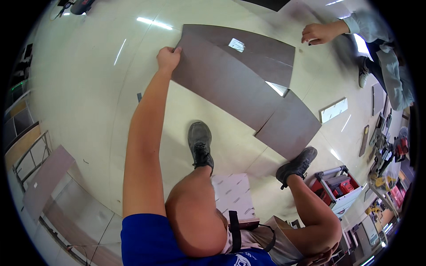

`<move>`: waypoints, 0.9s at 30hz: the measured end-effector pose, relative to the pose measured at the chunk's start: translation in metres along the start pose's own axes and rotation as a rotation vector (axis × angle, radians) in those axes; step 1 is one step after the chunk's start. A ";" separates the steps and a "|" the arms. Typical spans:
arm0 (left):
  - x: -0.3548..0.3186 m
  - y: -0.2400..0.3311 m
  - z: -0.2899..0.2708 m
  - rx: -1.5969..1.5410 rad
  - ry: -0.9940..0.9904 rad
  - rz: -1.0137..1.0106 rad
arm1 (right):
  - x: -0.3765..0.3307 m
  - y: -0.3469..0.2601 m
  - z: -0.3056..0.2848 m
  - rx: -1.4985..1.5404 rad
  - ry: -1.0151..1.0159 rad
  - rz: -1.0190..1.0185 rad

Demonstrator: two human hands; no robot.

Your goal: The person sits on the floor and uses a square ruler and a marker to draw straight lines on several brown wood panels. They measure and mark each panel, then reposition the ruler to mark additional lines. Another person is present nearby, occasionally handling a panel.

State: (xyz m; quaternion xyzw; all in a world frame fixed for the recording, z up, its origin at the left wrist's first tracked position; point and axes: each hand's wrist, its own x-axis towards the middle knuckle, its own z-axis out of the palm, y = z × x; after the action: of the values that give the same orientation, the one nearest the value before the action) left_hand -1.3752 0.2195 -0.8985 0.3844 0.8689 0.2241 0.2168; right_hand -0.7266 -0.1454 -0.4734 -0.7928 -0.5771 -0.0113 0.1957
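Observation:
My left arm reaches forward, and my left hand (169, 58) pinches the left corner of a long grey-brown panel (226, 82). This panel slants across the floor and overlaps another panel of the same colour (266, 55) behind it, which bears a white label (237, 44). A smaller squarish grey-brown panel (290, 126) adjoins the long one's right end, with a narrow dark seam between them. Its near corner lies beside my right shoe (298, 166). My right hand (323, 257) shows only partly, below my right knee at the lower edge; its fingers are mostly hidden.
Another person's hand (320, 33) hangs near the panels' far right. A white patterned board (234, 193) lies between my legs, and a small white-faced piece (334, 110) rests to the right. A toolbox (339, 188) and tools stand at right. A brown board (48, 181) leans at left.

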 end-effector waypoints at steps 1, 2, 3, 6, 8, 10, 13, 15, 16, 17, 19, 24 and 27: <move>0.000 0.006 0.000 -0.034 0.030 -0.026 | 0.004 0.001 -0.001 0.000 -0.008 -0.004; 0.002 0.014 0.003 -0.032 0.007 -0.039 | 0.007 0.001 -0.001 0.000 -0.016 -0.012; 0.003 0.023 0.006 -0.031 -0.017 -0.052 | 0.009 0.003 -0.002 -0.003 -0.023 -0.010; 0.007 0.046 0.010 0.037 -0.120 -0.058 | 0.008 0.002 -0.006 -0.019 -0.024 -0.013; 0.008 0.033 0.012 0.030 -0.156 -0.009 | 0.008 0.002 -0.008 -0.025 -0.027 -0.018; 0.004 0.013 0.014 0.000 -0.156 0.058 | 0.010 0.001 -0.010 -0.033 -0.036 -0.023; -0.004 -0.016 0.008 -0.169 -0.090 0.121 | 0.014 0.001 -0.010 -0.039 -0.047 -0.032; -0.017 -0.053 -0.018 -0.238 0.066 0.087 | 0.019 0.003 -0.010 -0.038 -0.056 -0.041; -0.034 -0.102 -0.045 -0.172 0.196 0.077 | 0.024 0.006 -0.006 -0.018 -0.074 -0.048; -0.063 -0.149 -0.073 -0.049 0.257 -0.046 | 0.028 0.008 -0.002 -0.008 -0.090 -0.052; -0.129 -0.240 -0.103 0.260 0.328 -0.235 | 0.031 0.009 0.006 0.018 -0.120 -0.054; -0.200 -0.236 -0.075 0.444 -0.152 -0.444 | 0.002 -0.011 -0.007 0.031 -0.113 -0.103; -0.219 -0.241 -0.095 0.494 -0.056 -0.489 | 0.004 -0.005 -0.004 0.111 -0.191 -0.155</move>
State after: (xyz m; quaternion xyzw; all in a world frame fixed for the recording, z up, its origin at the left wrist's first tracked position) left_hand -1.4312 -0.1145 -0.9115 0.2116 0.9570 -0.0623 0.1883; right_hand -0.7290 -0.1419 -0.4677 -0.7311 -0.6526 0.0812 0.1819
